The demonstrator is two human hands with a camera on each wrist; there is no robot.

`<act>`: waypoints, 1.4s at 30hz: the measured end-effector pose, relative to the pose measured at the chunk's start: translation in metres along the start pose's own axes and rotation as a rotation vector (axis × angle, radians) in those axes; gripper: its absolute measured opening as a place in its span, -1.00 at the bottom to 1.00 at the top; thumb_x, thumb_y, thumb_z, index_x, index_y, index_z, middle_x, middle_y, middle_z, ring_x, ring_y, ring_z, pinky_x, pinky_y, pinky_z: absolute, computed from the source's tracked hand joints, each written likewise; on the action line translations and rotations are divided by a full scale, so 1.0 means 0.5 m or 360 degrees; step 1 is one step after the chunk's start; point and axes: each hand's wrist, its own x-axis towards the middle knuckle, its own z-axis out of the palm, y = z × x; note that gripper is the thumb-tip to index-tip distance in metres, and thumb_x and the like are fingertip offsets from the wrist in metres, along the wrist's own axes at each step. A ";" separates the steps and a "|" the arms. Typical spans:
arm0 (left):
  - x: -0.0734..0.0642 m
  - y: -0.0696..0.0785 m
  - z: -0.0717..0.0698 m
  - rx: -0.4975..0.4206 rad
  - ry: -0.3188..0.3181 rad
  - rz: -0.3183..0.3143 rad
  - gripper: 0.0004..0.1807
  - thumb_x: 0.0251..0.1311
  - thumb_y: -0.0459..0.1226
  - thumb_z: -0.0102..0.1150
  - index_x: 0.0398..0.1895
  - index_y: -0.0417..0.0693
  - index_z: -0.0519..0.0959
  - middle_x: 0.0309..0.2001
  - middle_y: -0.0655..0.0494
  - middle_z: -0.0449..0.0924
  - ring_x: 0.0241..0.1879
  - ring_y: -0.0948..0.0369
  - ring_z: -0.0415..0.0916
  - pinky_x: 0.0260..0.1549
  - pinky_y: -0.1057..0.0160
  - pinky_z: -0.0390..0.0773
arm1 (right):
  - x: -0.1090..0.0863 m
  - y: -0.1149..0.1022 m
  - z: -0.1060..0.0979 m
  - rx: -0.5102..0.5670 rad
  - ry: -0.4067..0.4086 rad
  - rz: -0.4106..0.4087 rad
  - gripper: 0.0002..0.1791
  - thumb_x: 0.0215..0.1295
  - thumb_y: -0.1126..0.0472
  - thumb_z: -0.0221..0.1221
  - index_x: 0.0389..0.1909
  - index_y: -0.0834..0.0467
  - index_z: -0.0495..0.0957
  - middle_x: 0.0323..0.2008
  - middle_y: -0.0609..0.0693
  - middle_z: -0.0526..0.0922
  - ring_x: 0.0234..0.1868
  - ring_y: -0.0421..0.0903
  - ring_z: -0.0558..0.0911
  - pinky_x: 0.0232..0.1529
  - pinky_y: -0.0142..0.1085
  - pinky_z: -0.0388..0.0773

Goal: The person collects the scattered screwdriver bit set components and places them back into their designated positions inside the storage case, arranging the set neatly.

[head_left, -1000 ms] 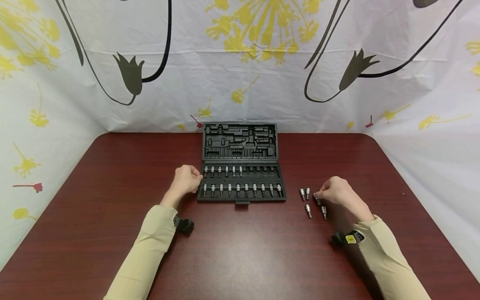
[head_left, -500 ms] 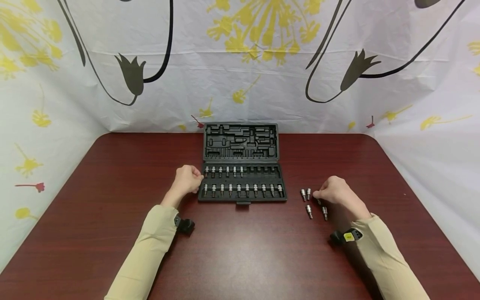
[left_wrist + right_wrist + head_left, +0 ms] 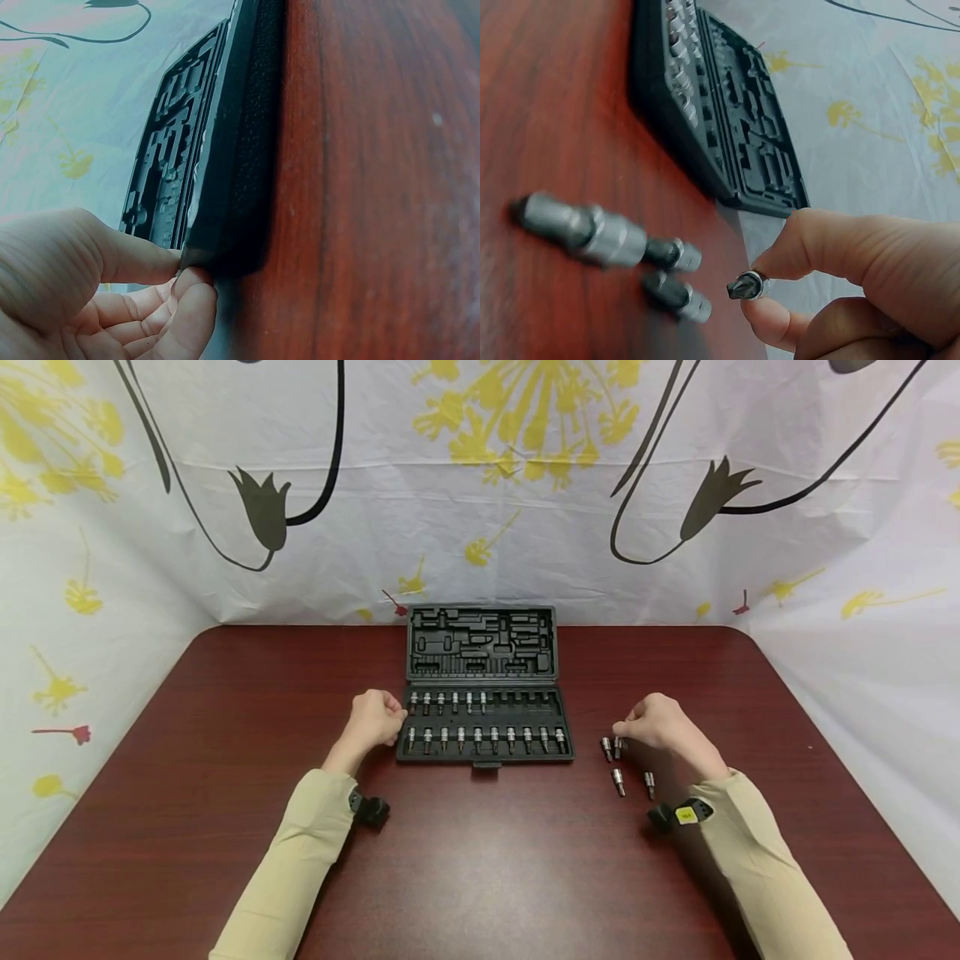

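Note:
An open black plastic case (image 3: 480, 721) holds two rows of silver bit sockets; the right end of its back row has bare slots. My left hand (image 3: 372, 718) is at the case's left side, thumb and fingertips pinching its edge (image 3: 225, 225) in the left wrist view. With thumb and forefinger, my right hand (image 3: 663, 728) pinches a bit socket (image 3: 746, 286), its cross-shaped tip showing in the right wrist view. That hand is above the table, right of the case, close over loose bit sockets.
Several loose bit sockets lie on the table right of the case, among them one bit socket (image 3: 618, 782) nearer the front and another bit socket (image 3: 649, 785) beside it. The case lid (image 3: 482, 679) stands raised at the back. A patterned white cloth (image 3: 480, 577) hangs behind the table (image 3: 480, 860).
My right hand has picked up a bit socket from the table and moved left and slightly away from me with it. My left hand has stayed at the case's edge.

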 end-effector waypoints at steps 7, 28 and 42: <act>0.000 -0.001 -0.001 0.0001 -0.0001 0.0009 -0.89 0.20 -0.38 0.13 -0.41 -0.31 0.51 -0.57 -0.07 0.59 -0.71 0.24 0.49 -0.67 0.28 0.59 | 0.016 -0.018 -0.003 0.0081 -0.0042 0.0005 -0.71 0.06 0.14 0.19 -0.73 0.22 0.54 -0.79 -0.20 0.33 -0.66 -0.23 0.26 -0.61 -0.38 0.23; 0.000 -0.001 0.000 -0.0020 0.0000 -0.0012 -0.89 0.20 -0.39 0.13 -0.40 -0.31 0.51 -0.55 -0.07 0.59 -0.71 0.25 0.49 -0.67 0.30 0.58 | 0.057 -0.086 0.007 0.0170 -0.0048 -0.0028 -0.72 0.09 0.17 0.18 -0.73 0.21 0.55 -0.82 -0.20 0.33 -0.71 -0.26 0.24 -0.60 -0.39 0.24; 0.001 -0.002 0.001 -0.0012 0.0005 -0.0004 -0.89 0.20 -0.39 0.13 -0.41 -0.31 0.51 -0.57 -0.06 0.58 -0.72 0.25 0.48 -0.68 0.30 0.58 | 0.078 -0.126 0.013 0.0192 -0.0048 -0.0029 -0.69 0.07 0.16 0.18 -0.79 0.17 0.47 -0.82 -0.19 0.24 -0.70 -0.24 0.18 -0.62 -0.38 0.16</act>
